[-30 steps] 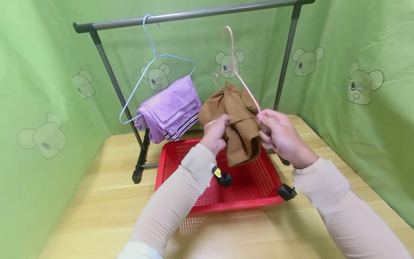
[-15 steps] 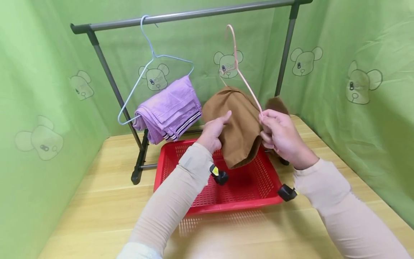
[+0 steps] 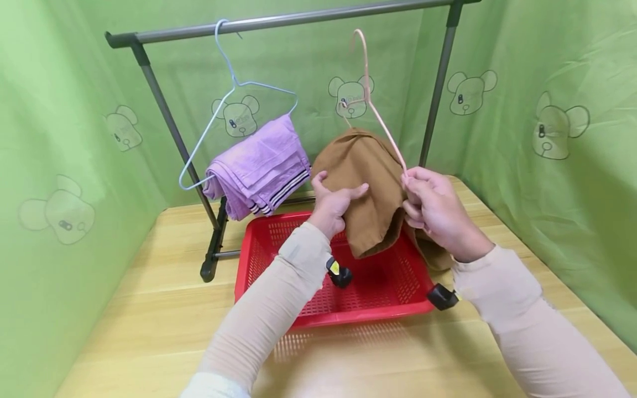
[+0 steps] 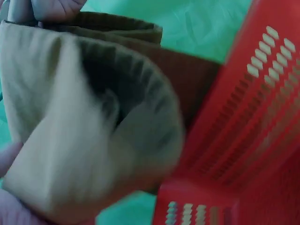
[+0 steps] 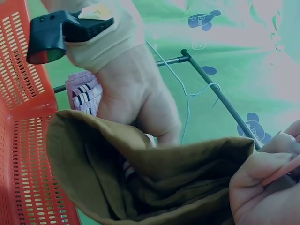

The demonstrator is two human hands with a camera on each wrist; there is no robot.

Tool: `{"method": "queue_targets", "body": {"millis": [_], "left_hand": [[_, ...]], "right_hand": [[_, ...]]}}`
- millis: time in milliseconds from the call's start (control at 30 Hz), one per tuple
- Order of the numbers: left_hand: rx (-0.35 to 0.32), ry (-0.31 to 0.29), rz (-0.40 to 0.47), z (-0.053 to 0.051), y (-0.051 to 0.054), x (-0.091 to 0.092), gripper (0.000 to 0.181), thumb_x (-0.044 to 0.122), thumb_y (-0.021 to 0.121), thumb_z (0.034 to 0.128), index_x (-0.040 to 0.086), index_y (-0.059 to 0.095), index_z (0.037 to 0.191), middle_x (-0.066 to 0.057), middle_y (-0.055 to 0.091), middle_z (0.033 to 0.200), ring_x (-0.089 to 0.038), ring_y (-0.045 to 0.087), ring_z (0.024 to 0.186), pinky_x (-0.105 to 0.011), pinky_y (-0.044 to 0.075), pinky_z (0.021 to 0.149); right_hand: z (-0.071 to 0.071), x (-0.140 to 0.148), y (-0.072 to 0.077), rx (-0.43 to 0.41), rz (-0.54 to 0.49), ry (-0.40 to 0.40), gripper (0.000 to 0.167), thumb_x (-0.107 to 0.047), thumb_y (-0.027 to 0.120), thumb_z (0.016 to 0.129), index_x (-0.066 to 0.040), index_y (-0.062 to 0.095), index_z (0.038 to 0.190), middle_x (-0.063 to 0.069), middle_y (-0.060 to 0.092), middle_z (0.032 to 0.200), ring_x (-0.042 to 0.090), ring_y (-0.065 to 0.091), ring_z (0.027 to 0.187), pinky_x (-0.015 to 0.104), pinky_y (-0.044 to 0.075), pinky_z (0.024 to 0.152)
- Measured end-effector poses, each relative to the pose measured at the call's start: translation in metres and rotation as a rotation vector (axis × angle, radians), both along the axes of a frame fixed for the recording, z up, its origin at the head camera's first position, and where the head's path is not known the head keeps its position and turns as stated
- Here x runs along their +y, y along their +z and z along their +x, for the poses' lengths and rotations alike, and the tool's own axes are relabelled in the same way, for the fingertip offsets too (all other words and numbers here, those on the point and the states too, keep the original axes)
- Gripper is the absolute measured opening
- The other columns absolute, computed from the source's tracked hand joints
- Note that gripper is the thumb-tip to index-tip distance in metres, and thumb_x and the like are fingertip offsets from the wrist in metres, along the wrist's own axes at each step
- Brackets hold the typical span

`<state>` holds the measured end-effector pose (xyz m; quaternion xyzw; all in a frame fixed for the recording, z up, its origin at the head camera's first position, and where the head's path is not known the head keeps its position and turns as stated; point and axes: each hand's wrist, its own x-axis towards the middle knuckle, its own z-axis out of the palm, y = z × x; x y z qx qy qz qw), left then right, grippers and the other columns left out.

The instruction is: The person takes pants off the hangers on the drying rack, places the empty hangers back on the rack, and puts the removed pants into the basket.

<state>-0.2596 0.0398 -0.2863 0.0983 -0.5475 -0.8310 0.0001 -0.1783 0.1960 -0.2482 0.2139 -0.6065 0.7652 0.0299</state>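
Observation:
In the head view my right hand (image 3: pixel 438 213) pinches the lower right corner of a pink hanger (image 3: pixel 380 121), held upright below the rack's bar. A brown garment (image 3: pixel 365 177) drapes over the hanger's lower part, with a hemmed opening like a trouser leg (image 5: pixel 93 164) at its near end. My left hand (image 3: pixel 332 207) lies against the garment's left front, thumb and forefinger spread apart. In the right wrist view the left hand's fingers are partly hidden behind the cloth. Another brown part of the garment hangs low behind my right hand.
A red basket (image 3: pixel 360 318) stands below the garment on the wooden table (image 3: pixel 149 331). On the left of the grey rack (image 3: pixel 298 21) hangs a blue hanger (image 3: pixel 204 135) with folded purple cloth (image 3: pixel 261 160), striped along its edge. Green curtains (image 3: pixel 527 210) surround the table.
The brown garment has been spread flatter over its front. A brown part behind my right hand has swung down. My left fingers have spread apart; the pink hanger has shifted slightly right and up.

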Motion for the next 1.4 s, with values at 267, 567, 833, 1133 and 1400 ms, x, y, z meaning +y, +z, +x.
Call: {"method": "queue_targets", "body": {"millis": [267, 567, 833, 1133, 1400], "left_hand": [[-0.161, -0.22, 0.311, -0.004, -0.011, -0.003, 0.033, 0.003, 0.076, 0.081, 0.003, 0.058, 0.108, -0.008, 0.067, 0.095, -0.021, 0.067, 0.082, -0.038, 0.053, 0.084], [-0.059, -0.469, 0.335, 0.002, -0.01, -0.009, 0.035, -0.01, 0.055, 0.0883, 0.018, 0.048, 0.108, -0.004, 0.064, 0.095, -0.02, 0.064, 0.086, -0.049, 0.043, 0.1], [0.015, -0.38, 0.376, 0.002, -0.005, -0.014, 0.066, -0.018, 0.05, 0.0797, 0.028, 0.038, 0.125, -0.006, 0.057, 0.107, -0.023, 0.061, 0.094, -0.051, 0.044, 0.098], [0.061, -0.329, 0.409, 0.006, 0.013, -0.018, 0.106, -0.016, 0.052, 0.0792, 0.046, 0.002, 0.149, -0.009, 0.05, 0.127, -0.025, 0.059, 0.099, -0.045, 0.048, 0.09], [0.143, -0.327, 0.481, 0.009, 0.02, -0.022, 0.097, -0.015, 0.051, 0.0806, 0.043, 0.01, 0.146, -0.007, 0.051, 0.122, -0.023, 0.059, 0.096, -0.039, 0.05, 0.085]], "right_hand": [[0.003, 0.002, 0.003, 0.035, -0.04, -0.015, 0.022, -0.01, 0.042, 0.103, 0.001, 0.051, 0.086, 0.003, 0.018, 0.056, 0.018, 0.014, 0.042, 0.029, 0.007, 0.037], [0.004, 0.007, 0.004, 0.052, -0.05, -0.027, 0.021, -0.008, 0.04, 0.103, 0.0, 0.051, 0.086, 0.002, 0.019, 0.055, 0.015, 0.016, 0.041, 0.029, 0.006, 0.038], [0.003, 0.008, 0.005, 0.073, -0.026, -0.056, 0.022, -0.007, 0.039, 0.102, 0.002, 0.05, 0.085, 0.002, 0.02, 0.053, 0.016, 0.016, 0.039, 0.029, 0.007, 0.035], [0.006, 0.01, 0.006, 0.045, -0.007, -0.069, 0.022, -0.009, 0.039, 0.103, 0.0, 0.051, 0.087, 0.0, 0.024, 0.052, 0.015, 0.019, 0.038, 0.03, 0.008, 0.037], [0.007, 0.01, 0.004, 0.027, 0.026, -0.119, 0.021, -0.008, 0.039, 0.102, -0.002, 0.052, 0.087, -0.004, 0.029, 0.049, 0.006, 0.032, 0.036, 0.027, 0.012, 0.036]]}}
